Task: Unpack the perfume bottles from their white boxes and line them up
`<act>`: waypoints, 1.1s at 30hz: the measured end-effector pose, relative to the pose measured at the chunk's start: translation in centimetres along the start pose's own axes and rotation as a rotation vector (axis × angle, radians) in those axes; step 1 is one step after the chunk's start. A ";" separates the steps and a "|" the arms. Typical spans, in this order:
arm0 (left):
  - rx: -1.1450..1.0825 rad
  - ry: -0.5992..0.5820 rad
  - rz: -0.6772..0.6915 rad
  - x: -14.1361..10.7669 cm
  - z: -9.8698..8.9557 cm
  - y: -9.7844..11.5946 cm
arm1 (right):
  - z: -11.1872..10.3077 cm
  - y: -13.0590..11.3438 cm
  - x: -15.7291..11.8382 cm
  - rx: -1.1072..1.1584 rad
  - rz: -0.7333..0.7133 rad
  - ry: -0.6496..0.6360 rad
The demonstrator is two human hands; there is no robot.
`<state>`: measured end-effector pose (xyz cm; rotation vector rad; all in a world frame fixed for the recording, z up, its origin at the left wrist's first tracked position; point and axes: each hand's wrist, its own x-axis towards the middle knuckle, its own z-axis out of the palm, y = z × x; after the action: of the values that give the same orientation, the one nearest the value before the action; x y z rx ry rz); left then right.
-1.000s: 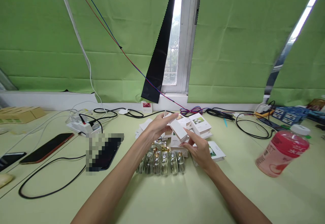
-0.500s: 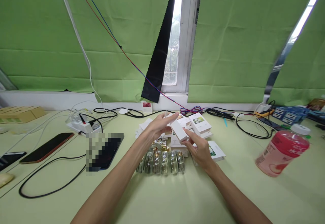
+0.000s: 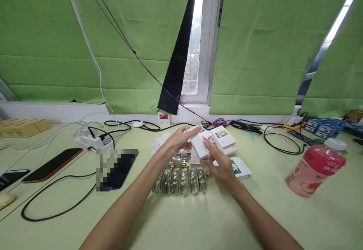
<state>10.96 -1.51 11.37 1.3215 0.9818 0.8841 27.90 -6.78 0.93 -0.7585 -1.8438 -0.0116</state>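
A small white carton is held up between my two hands, tilted, with a plain narrow side toward me. My left hand grips its far left part, thumb laid along the top. The fingers of my right hand close on its near right end, thumb on the upper side. Below them stands a row of several clear glass bottles, with gold-coloured caps or sprayers lying just behind. More white cartons with flower pictures are piled behind my hands. Another printed carton lies by my right wrist.
On the left are a pixelated dark phone, a red-edged phone, a looped black cable and a white power strip. A pink drink bottle stands at right. Cables run along the back edge below green blinds.
My right thumb has shifted up and inward onto the upper side of the carton. My left hand stays in nearly the same place, and the bottles have not moved.
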 end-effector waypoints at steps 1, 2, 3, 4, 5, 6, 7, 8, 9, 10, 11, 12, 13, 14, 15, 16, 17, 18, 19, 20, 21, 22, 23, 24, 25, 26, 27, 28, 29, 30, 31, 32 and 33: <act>0.003 -0.003 0.000 0.0 0.0 0.0 | 0.0 0.0 0.0 0.000 -0.001 -0.014; 0.007 -0.005 -0.002 0.0 0.0 0.0 | 0.0 0.0 0.0 0.001 -0.006 -0.018; 0.010 -0.005 -0.004 0.0 0.0 0.0 | 0.0 0.0 0.0 0.001 -0.011 -0.019; 0.012 -0.006 -0.006 0.0 0.0 0.0 | 0.0 0.0 0.0 0.000 -0.018 -0.017; 0.016 -0.008 -0.008 0.0 0.0 0.0 | 0.0 0.0 0.0 -0.002 -0.026 -0.015; 0.019 -0.009 -0.008 0.0 0.0 0.0 | -0.1 0.0 0.0 -0.005 -0.032 -0.013; 0.021 -0.012 -0.005 0.0 0.0 0.0 | -0.1 0.0 0.0 -0.008 -0.036 -0.014; 0.021 -0.017 -0.001 0.0 0.0 0.0 | -0.1 0.0 0.0 -0.011 -0.038 -0.014; 0.022 -0.022 0.002 0.0 -0.1 0.0 | -0.1 -0.1 0.0 -0.012 -0.039 -0.013; 0.023 -0.025 0.004 0.0 -0.1 -0.1 | -0.1 -0.1 0.0 -0.013 -0.040 -0.012; 0.024 -0.028 0.005 0.0 -0.2 -0.1 | 0.0 -0.1 0.0 -0.012 -0.040 -0.011; 0.027 -0.032 0.006 0.1 -0.3 -0.1 | 0.0 -0.1 0.0 -0.010 -0.041 -0.009; 0.031 -0.036 0.007 0.1 -0.4 -0.2 | 0.0 -0.1 0.0 -0.006 -0.042 -0.008; 0.036 -0.043 0.011 0.1 -0.5 -0.2 | 0.0 -0.1 0.0 -0.001 -0.044 -0.007; 0.041 -0.054 0.016 0.2 -0.6 -0.3 | -0.1 -0.1 0.0 0.004 -0.045 -0.007; 0.046 -0.067 0.021 0.2 -0.7 -0.3 | -0.1 -0.1 0.0 0.008 -0.046 -0.008; 0.050 -0.080 0.025 0.2 -0.8 -0.3 | -0.1 -0.1 0.0 0.012 -0.047 -0.008; 0.052 -0.091 0.029 0.3 -0.9 -0.3 | -0.1 -0.1 0.0 0.015 -0.048 -0.007; 0.052 -0.101 0.032 0.3 -1.0 -0.3 | -0.1 -0.1 0.0 0.018 -0.048 -0.008; 0.051 -0.109 0.034 0.3 -1.1 -0.3 | -0.1 -0.1 0.0 0.022 -0.047 -0.009; 0.047 -0.114 0.035 0.3 -1.2 -0.3 | -0.1 -0.1 0.0 0.026 -0.048 -0.011; 0.044 -0.118 0.036 0.3 -1.3 -0.3 | -0.1 -0.1 0.0 0.029 -0.047 -0.012; 0.042 -0.120 0.036 0.3 -1.3 -0.3 | -0.1 -0.1 0.0 0.031 -0.047 -0.012; 0.041 -0.120 0.035 0.4 -1.3 -0.3 | -0.1 -0.1 0.0 0.032 -0.047 -0.011; 0.042 -0.120 0.033 0.4 -1.3 -0.3 | -0.1 -0.1 -0.1 0.032 -0.047 -0.009; 0.042 -0.118 0.032 0.4 -1.3 -0.4 | -0.1 -0.1 -0.1 0.032 -0.049 -0.004; 0.043 -0.115 0.029 0.4 -1.3 -0.4 | -0.1 0.0 -0.1 0.032 -0.049 -0.001; 0.043 -0.111 0.026 0.4 -1.3 -0.4 | 0.0 0.0 -0.1 0.033 -0.050 0.003; 0.044 -0.107 0.021 0.4 -1.3 -0.4 | 0.0 0.1 -0.1 0.035 -0.052 0.008; 0.044 -0.103 0.016 0.4 -1.3 -0.4 | 0.0 0.1 -0.1 0.036 -0.055 0.013; 0.046 -0.101 0.012 0.4 -1.3 -0.3 | 0.0 0.1 -0.1 0.037 -0.057 0.017; 0.048 -0.101 0.009 0.4 -1.3 -0.3 | 0.0 0.1 -0.1 0.038 -0.059 0.021; 0.051 -0.104 0.007 0.4 -1.3 -0.3 | 0.0 0.2 -0.1 0.037 -0.059 0.024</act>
<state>9.87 -0.70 11.05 1.4013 0.9245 0.7925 27.97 -6.71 0.73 -0.6757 -1.8387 -0.0248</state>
